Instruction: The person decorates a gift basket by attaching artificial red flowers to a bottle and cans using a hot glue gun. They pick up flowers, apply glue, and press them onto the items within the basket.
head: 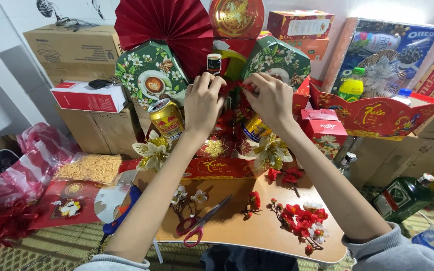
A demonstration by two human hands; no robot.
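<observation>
Lying nearest on the low table: red-handled scissors and loose artificial flowers. Farther up, left hand and right hand pinch a red ribbon at the bottle neck in the gift hamper. Judged step: tying. Next likely needs even tension. Knot hidden behind fingers; bottle body blocked.

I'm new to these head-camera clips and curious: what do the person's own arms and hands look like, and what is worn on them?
Both forearms are bare, with light grey sleeves pushed up near the elbows. The left hand and right hand wear no gloves; I see no rings, watch or bracelets on them.
</observation>
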